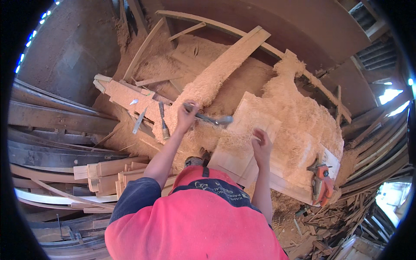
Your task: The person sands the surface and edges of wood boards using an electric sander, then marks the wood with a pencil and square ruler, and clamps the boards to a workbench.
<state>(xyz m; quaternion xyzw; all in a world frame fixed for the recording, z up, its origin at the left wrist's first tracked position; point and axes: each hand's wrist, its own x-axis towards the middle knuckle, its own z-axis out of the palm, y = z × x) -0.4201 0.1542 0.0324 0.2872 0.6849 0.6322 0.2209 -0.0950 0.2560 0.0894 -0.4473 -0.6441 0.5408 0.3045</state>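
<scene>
Shavings on the counter
My left grip (187,116) clamps a metal tool (212,118); my right grip (261,146), fingers apart, rests flat on the pale wooden board (242,147).

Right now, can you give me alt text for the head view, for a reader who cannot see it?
A person in a red shirt leans over a shavings-covered bench: the left hand grips a metal tool, the right hand rests on a pale wooden panel. Chisels lie to the left, an orange power tool to the right.

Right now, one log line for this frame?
left hand: grips metal tool | right hand: flat on wooden panel | bench: wood shavings, chisels | orange power tool at the bench's right edge
</scene>
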